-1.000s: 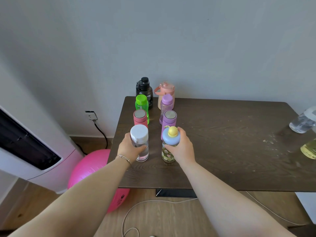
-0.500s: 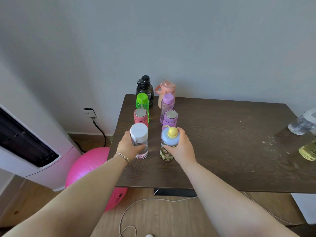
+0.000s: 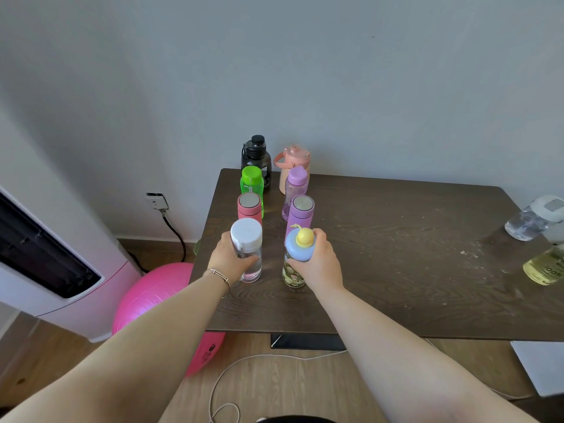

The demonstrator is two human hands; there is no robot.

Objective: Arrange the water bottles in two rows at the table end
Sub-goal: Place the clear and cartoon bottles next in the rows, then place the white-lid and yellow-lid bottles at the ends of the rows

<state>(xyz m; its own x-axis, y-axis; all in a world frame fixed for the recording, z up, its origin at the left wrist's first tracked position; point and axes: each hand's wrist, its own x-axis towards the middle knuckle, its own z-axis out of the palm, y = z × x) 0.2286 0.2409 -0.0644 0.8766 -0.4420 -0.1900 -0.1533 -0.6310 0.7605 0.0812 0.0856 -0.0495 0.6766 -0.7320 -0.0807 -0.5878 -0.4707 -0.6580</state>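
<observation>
Two rows of bottles run along the left end of the dark wooden table (image 3: 396,270). The left row holds a black bottle (image 3: 255,157), a green one (image 3: 252,183), a red one (image 3: 249,206) and a clear white-capped bottle (image 3: 247,239). My left hand (image 3: 227,261) is shut on the white-capped bottle, which stands on the table. The right row holds a peach jug (image 3: 292,161), a lilac-capped bottle (image 3: 296,186), a purple flask (image 3: 300,210) and a patterned bottle with a blue and yellow lid (image 3: 297,254). My right hand (image 3: 320,265) grips that patterned bottle.
Two more bottles sit at the table's right edge: a clear one (image 3: 532,219) and a yellowish one (image 3: 544,267). Left of the table stand a white appliance (image 3: 45,254), a pink ball (image 3: 158,303) and a wall socket (image 3: 157,201). A cable (image 3: 244,370) lies on the floor.
Both hands stay on the two front bottles. The bottles and hands hold nearly the same spots; only the camera view shifts slightly.
</observation>
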